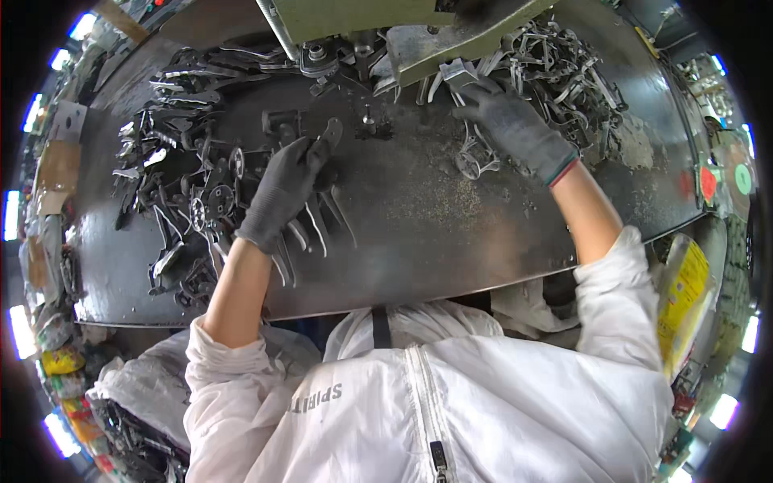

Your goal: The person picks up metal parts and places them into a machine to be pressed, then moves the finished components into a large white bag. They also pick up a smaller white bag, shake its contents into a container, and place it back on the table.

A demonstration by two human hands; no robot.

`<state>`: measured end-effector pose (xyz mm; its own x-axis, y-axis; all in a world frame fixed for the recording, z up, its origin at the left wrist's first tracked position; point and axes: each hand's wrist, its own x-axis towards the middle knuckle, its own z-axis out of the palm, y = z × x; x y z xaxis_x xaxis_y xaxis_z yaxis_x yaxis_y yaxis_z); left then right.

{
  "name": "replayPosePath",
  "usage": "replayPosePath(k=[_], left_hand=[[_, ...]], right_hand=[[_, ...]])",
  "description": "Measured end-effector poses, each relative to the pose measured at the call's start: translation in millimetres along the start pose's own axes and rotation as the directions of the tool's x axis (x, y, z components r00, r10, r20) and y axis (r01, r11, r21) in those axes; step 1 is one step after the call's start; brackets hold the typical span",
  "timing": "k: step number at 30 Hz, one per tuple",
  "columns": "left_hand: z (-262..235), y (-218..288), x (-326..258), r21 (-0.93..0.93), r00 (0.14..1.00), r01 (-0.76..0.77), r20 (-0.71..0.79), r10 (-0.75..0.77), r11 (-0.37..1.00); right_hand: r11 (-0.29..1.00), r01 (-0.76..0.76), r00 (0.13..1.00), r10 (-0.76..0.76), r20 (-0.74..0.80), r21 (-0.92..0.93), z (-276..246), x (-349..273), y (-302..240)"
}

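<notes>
The left hand, covered by a dark glove, is closed around a flat dark metal part, which is held by the fingertips just above the table. Under and below this hand several long thin metal pieces are laid side by side on the table, partly hidden by the hand.

The right hand, also in a dark glove with a red edge at the wrist, is stretched forward. A shiny metal piece is gripped by its fingers at the lower edge of a grey-green machine, which is seen at the top of the view. Just below this hand a ring-shaped metal piece is lying on the table.

To the left of the left hand a wide heap of dark metal parts is spread over the table, with some round toothed ones among them. Behind the right hand, at the far right of the table, a second heap of brighter bent metal pieces is piled. The middle of the dark table is covered with fine metal dust.

No box or tray is used for the parts; they are kept loose on the table. At the right edge a yellow bag is hanging, and what is inside cannot be told. White sleeves are pushed up on both arms.
</notes>
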<state>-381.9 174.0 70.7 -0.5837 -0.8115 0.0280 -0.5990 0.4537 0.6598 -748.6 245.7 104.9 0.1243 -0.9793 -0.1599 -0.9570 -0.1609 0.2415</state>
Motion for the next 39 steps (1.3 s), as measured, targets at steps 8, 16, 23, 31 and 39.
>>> replayPosePath(k=[8, 16, 23, 31, 39], left_hand=[[6, 0, 2, -0.499, 0.962, 0.273, 0.161, -0.221, 0.823], [-1, 40, 13, -0.33, 0.996, 0.093, 0.018, -0.093, 0.94], [-3, 35, 35, -0.55, 0.981, 0.173, 0.172, -0.092, 0.817], [-21, 51, 39, -0.689, 0.928, 0.352, 0.346, -0.14, 0.634], [-19, 29, 42, -0.405, 0.97, 0.157, 0.234, -0.064, 0.901]], right_hand=[[0.853, 0.22, 0.885, 0.03, -0.464, 0.473, 28, -8, -17], [-0.491, -0.067, 0.955, 0.22, 0.198, 0.869, -9, 1, -78], [-0.451, -0.018, 0.97, 0.21, 0.126, 0.892, -28, 9, -115], [-0.362, 0.061, 0.971, 0.239, 0.029, 0.93, -36, 11, -125], [-0.341, -0.084, 0.964, 0.209, 0.163, 0.936, -40, 14, -127]])
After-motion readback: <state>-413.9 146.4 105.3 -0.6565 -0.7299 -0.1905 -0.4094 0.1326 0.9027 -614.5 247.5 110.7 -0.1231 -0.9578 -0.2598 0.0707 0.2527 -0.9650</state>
